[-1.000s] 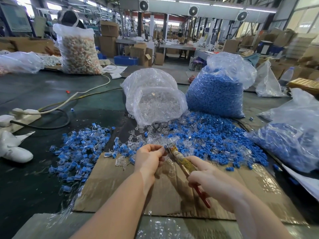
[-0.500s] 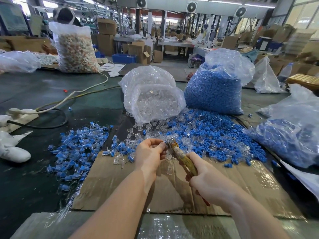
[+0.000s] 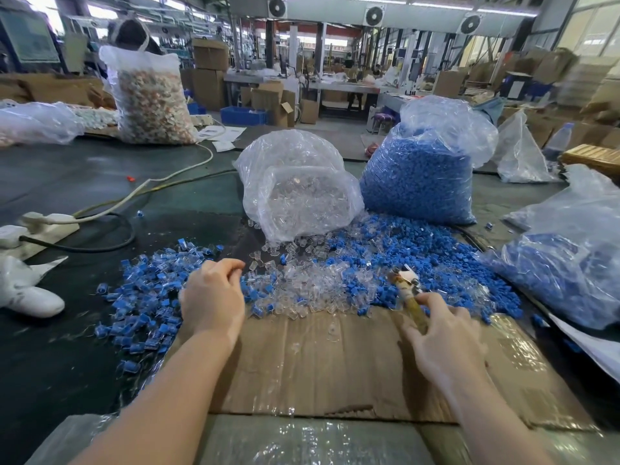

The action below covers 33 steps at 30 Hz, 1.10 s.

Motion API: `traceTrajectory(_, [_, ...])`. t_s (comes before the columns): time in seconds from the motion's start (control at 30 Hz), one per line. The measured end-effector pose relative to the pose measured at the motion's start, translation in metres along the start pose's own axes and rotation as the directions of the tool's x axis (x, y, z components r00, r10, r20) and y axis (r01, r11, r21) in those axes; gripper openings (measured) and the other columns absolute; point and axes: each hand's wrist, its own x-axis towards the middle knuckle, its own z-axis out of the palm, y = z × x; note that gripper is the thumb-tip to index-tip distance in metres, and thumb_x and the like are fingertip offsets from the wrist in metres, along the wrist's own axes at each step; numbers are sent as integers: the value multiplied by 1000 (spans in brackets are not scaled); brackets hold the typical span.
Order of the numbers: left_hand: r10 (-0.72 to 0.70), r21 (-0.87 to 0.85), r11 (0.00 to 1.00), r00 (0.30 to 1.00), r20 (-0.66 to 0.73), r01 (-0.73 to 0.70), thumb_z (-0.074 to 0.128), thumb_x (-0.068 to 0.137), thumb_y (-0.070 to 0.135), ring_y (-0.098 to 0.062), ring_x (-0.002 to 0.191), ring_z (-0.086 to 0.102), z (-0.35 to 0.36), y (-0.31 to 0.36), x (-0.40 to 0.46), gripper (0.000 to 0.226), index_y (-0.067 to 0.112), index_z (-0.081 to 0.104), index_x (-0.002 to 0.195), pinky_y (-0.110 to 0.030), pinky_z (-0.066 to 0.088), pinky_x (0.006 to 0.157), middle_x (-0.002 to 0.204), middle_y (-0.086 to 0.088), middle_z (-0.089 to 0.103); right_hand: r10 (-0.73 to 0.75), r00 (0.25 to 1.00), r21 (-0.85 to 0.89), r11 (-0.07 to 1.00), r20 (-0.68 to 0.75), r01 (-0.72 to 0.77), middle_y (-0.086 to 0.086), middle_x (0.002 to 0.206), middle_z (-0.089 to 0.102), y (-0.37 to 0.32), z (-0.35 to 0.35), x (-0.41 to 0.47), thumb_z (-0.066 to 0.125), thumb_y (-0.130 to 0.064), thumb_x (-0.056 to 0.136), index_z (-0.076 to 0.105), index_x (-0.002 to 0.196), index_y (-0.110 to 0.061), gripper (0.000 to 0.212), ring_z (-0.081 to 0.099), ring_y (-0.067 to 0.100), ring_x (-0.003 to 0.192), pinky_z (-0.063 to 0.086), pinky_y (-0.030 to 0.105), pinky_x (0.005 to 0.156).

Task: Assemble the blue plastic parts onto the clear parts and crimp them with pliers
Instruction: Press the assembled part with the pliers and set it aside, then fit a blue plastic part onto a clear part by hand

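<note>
Two hands work over a sheet of cardboard laid on the dark surface, well apart from each other. Farthest left, a white power strip with its cables lies clear of the work. Next comes a spread of finished pieces, blue caps seated in clear bodies, scattered beside and beyond the left hand. That hand hovers at the near edge of this spread with its fingers curled inward; whether it pinches a part I cannot tell, since the fingertips hide what lies under them. Ahead and slightly right of it lie the loose clear parts, spilled from the open clear bag, and they blend rightward into the loose blue parts in front of the full blue bag. The right hand grips the handles of the pliers, whose long axis runs away from the person and leans a little left, nose up over the blue heap. By my judgement the left hand is nearer the clear parts, so the next pick falls to it, reaching forward and right.
</note>
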Motion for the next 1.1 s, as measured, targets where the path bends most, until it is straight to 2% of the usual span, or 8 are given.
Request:
traceTrajectory(0.13, [32, 231, 972, 999, 23, -37, 52, 94, 22, -17, 81, 38, -1, -19, 2, 22, 25, 68, 109, -36, 29, 74, 96, -5, 62, 22, 1000, -153, 988, -18, -24, 10, 123, 46, 9, 11, 3, 51, -50, 89, 36, 130, -32, 47, 43, 27, 114, 37, 41, 94])
traceTrajectory(0.3, [3, 302, 953, 996, 85, -29, 51, 94, 21, -21, 97, 38, 3, -18, -2, 27, 32, 64, 116, -38, 29, 84, 105, 1, 54, 11, 999, -232, 973, -30, -18, 10, 127, 45, 15, 19, 2, 37, -58, 91, 31, 133, -31, 50, 43, 27, 116, 37, 40, 93])
traceTrajectory(0.47, [76, 139, 986, 993, 93, -89, 53, 92, 25, -19, 105, 35, 10, 2, -14, 23, 26, 64, 113, -32, 27, 89, 113, 2, 52, 21, 1000, -330, 944, -19, -26, 9, 131, 43, 11, 20, -1, 29, -61, 91, 33, 131, -33, 49, 39, 28, 123, 31, 45, 102])
traceTrajectory(0.57, [224, -96, 972, 967, 119, -213, 58, 90, 17, -10, 94, 37, 18, 22, -30, 19, 14, 67, 107, -11, 29, 79, 102, 0, 58, -27, 998, -349, 937, -59, 5, 8, 142, 34, 1, 19, -1, 35, -55, 93, 34, 130, -33, 43, 28, 29, 133, 18, 52, 110])
traceTrajectory(0.63, [281, -154, 954, 945, 166, -257, 57, 90, 18, -5, 92, 37, 25, 31, -40, 20, 13, 66, 108, -3, 31, 73, 99, 3, 57, -101, 991, -323, 944, -89, 67, 4, 141, 37, -7, 21, 0, 42, -43, 94, 37, 129, -31, 37, 31, 26, 132, 19, 50, 111])
traceTrajectory(0.7, [298, -151, 951, 927, 229, -268, 55, 92, 22, -2, 93, 39, 33, 35, -47, 24, 17, 62, 114, -5, 33, 66, 100, 7, 53, -147, 983, -275, 955, -110, 112, -1, 134, 43, -14, 23, 2, 44, -32, 95, 41, 126, -31, 31, 38, 21, 125, 26, 46, 110])
traceTrajectory(0.87, [272, -165, 958, 921, 277, -233, 52, 93, 15, -4, 96, 45, 46, 39, -57, 28, 18, 59, 120, -13, 36, 82, 106, 5, 57, -156, 967, -152, 980, -202, 127, -2, 113, 54, -13, 18, 17, 44, -15, 94, 53, 116, -23, 25, 47, 18, 107, 35, 35, 93])
traceTrajectory(1.1, [325, -221, 936, 913, 246, -274, 56, 90, 8, -5, 92, 49, 46, 37, -59, 28, 15, 62, 117, -13, 38, 81, 98, 6, 59, -24, 990, -175, 985, -141, -1, 7, 111, 57, 5, 3, 49, 39, -1, 89, 56, 112, -14, 31, 48, 26, 107, 38, 39, 89])
